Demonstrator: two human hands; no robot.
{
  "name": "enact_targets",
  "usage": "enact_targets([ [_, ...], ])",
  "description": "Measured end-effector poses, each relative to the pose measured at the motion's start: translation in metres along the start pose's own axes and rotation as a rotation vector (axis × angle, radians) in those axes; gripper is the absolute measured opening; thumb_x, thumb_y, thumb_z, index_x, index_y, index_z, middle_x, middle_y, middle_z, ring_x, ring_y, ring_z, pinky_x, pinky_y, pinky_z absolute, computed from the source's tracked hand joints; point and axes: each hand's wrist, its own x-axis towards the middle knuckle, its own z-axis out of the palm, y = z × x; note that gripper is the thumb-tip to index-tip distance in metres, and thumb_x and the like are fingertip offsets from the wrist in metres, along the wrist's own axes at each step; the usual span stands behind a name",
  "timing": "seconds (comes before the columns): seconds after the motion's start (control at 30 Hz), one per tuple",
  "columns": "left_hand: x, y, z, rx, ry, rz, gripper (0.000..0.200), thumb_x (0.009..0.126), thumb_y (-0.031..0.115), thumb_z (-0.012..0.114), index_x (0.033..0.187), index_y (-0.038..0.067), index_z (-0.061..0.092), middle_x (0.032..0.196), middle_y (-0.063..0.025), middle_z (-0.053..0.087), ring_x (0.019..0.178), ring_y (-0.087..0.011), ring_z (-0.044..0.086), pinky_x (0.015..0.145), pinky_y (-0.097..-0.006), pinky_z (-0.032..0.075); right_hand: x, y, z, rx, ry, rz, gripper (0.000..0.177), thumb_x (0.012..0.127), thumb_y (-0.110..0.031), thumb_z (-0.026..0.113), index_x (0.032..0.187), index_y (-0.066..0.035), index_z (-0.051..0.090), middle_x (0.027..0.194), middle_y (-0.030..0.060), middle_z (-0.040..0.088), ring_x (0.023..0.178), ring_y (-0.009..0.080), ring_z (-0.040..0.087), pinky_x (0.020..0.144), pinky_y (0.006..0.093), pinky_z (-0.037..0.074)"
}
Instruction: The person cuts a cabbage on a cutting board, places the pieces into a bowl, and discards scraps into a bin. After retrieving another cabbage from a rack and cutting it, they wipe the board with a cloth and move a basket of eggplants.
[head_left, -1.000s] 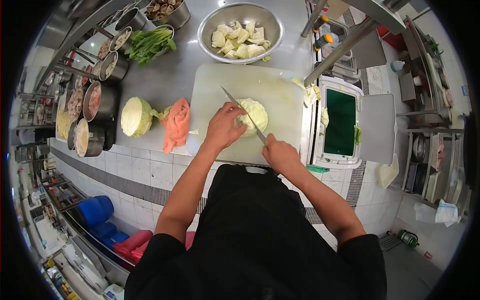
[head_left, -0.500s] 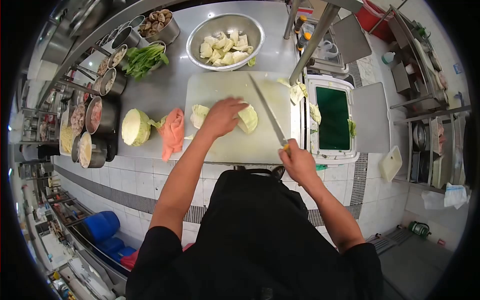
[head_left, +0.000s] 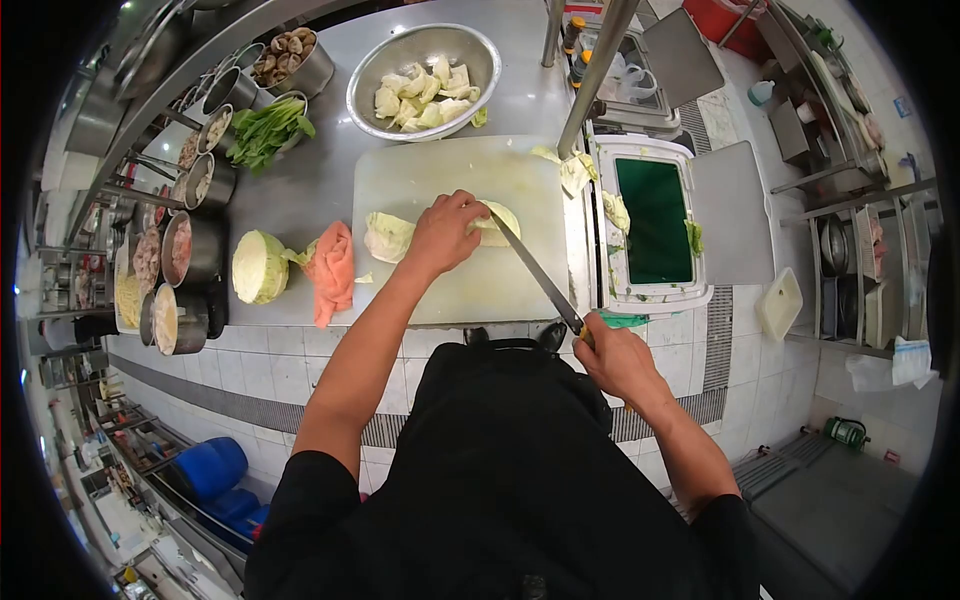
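My right hand (head_left: 617, 357) grips the handle of a long kitchen knife (head_left: 545, 283), its blade slanting up and left across the white cutting board (head_left: 450, 295). The front of the blade lies over a pale green cabbage piece (head_left: 508, 219). My left hand (head_left: 447, 232) rests on that piece with curled fingers, fingertips close beside the blade. Just left of this hand, a second cabbage chunk (head_left: 386, 238) sits on the board. A cut cabbage head (head_left: 259, 267) and a crumpled orange cloth (head_left: 332, 272) are on the steel counter to the left.
Behind the board stands a steel bowl (head_left: 368, 117) holding cut cabbage. Leafy greens (head_left: 268, 133) and several metal pots (head_left: 195, 250) of ingredients line the left. To the right, a white-rimmed bin (head_left: 602, 160) with a green inside stands near a metal post (head_left: 592, 85) and cabbage scraps (head_left: 577, 175).
The knife has swung leftward so its tip end now overlaps the cabbage piece. My left hand's fingers have curled onto that piece. The whole view has shifted slightly.
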Motion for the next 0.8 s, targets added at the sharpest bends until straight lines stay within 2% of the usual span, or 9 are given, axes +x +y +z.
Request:
enact_targets([
  [0.13, 0.0, -0.008, 0.006, -0.107, 0.039, 0.038, 0.028, 0.081, 0.012, 0.068, 0.108, 0.014, 0.068, 0.115, -0.0048, 0.059, 0.108, -0.0307, 0.057, 0.094, -0.0428, 0.049, 0.014, -0.02, 0.003, -0.072, -0.015, -0.031, 0.026, 0.095, -0.025, 0.055, 0.105, -0.001, 0.053, 0.079, 0.0258, 0.068, 0.077, 0.0455, 0.067, 0.072, 0.0558, 0.052],
  [0.27, -0.001, -0.012, 0.01, -0.128, 0.047, 0.068, 0.027, 0.08, 0.014, 0.068, 0.107, 0.013, 0.068, 0.116, -0.0076, 0.059, 0.11, -0.0306, 0.057, 0.095, -0.0406, 0.048, 0.114, -0.021, 0.067, -0.014, 0.133, -0.089, 0.024, 0.095, -0.022, 0.053, 0.104, 0.0, 0.052, 0.078, 0.0264, 0.067, 0.074, 0.0463, 0.067, 0.071, 0.0561, 0.053],
  [0.37, -0.006, -0.005, 0.013, -0.14, 0.081, 0.062, 0.029, 0.08, 0.013, 0.069, 0.109, 0.014, 0.066, 0.114, -0.0053, 0.058, 0.105, -0.0313, 0.058, 0.092, -0.0427, 0.05, 0.139, -0.026, 0.062, 0.006, 0.151, -0.132, 0.023, 0.095, -0.022, 0.053, 0.103, 0.0, 0.052, 0.076, 0.0258, 0.067, 0.073, 0.0465, 0.067, 0.07, 0.0558, 0.053],
  [0.47, -0.017, 0.014, 0.021, -0.048, 0.159, -0.207, 0.033, 0.08, 0.018, 0.072, 0.111, 0.014, 0.064, 0.111, -0.0093, 0.057, 0.099, -0.0334, 0.059, 0.087, -0.0429, 0.051, 0.116, -0.026, 0.05, -0.003, 0.187, -0.115, 0.023, 0.095, -0.023, 0.053, 0.102, -0.001, 0.051, 0.072, 0.0241, 0.066, 0.07, 0.0457, 0.066, 0.066, 0.0567, 0.052],
  [0.53, -0.024, 0.031, 0.022, -0.218, 0.214, -0.573, 0.037, 0.08, 0.02, 0.074, 0.114, 0.012, 0.062, 0.106, -0.0113, 0.058, 0.095, -0.0301, 0.061, 0.084, -0.0405, 0.052, 0.084, -0.023, 0.042, 0.05, 0.206, -0.097, 0.024, 0.095, -0.024, 0.055, 0.102, -0.002, 0.05, 0.069, 0.0232, 0.065, 0.067, 0.0451, 0.065, 0.064, 0.057, 0.05],
  [0.63, -0.032, 0.019, 0.027, -0.566, 0.223, -0.713, 0.04, 0.079, 0.019, 0.076, 0.114, 0.009, 0.06, 0.107, -0.0114, 0.058, 0.092, -0.0251, 0.061, 0.08, -0.0382, 0.052, 0.03, -0.018, 0.025, 0.047, 0.119, -0.09, 0.026, 0.095, -0.026, 0.057, 0.104, -0.002, 0.051, 0.067, 0.0229, 0.064, 0.067, 0.0447, 0.065, 0.064, 0.056, 0.05],
  [0.67, -0.034, 0.018, 0.027, -0.568, 0.221, -0.714, 0.04, 0.079, 0.019, 0.076, 0.114, 0.009, 0.06, 0.107, -0.0114, 0.058, 0.092, -0.0251, 0.061, 0.08, -0.0382, 0.052, 0.017, -0.018, 0.02, 0.046, 0.117, -0.087, 0.026, 0.095, -0.026, 0.057, 0.104, -0.002, 0.051, 0.067, 0.0229, 0.064, 0.067, 0.0447, 0.065, 0.064, 0.056, 0.05],
  [0.73, -0.039, 0.024, 0.016, -0.402, 0.302, -0.394, 0.039, 0.077, 0.016, 0.077, 0.111, 0.005, 0.062, 0.108, -0.0098, 0.059, 0.086, -0.0217, 0.061, 0.076, -0.0361, 0.053, 0.001, -0.016, 0.015, 0.003, 0.044, -0.058, 0.027, 0.095, -0.027, 0.057, 0.104, -0.003, 0.052, 0.067, 0.0231, 0.064, 0.067, 0.0449, 0.065, 0.064, 0.0551, 0.051],
  [0.8, -0.037, 0.02, 0.022, -0.425, 0.286, -0.356, 0.037, 0.078, 0.016, 0.077, 0.109, 0.005, 0.062, 0.107, -0.0108, 0.059, 0.088, -0.0251, 0.061, 0.078, -0.0382, 0.052, -0.002, -0.014, 0.01, -0.033, 0.021, -0.069, 0.027, 0.095, -0.027, 0.057, 0.104, -0.003, 0.052, 0.067, 0.0232, 0.065, 0.068, 0.0449, 0.065, 0.065, 0.0548, 0.051],
])
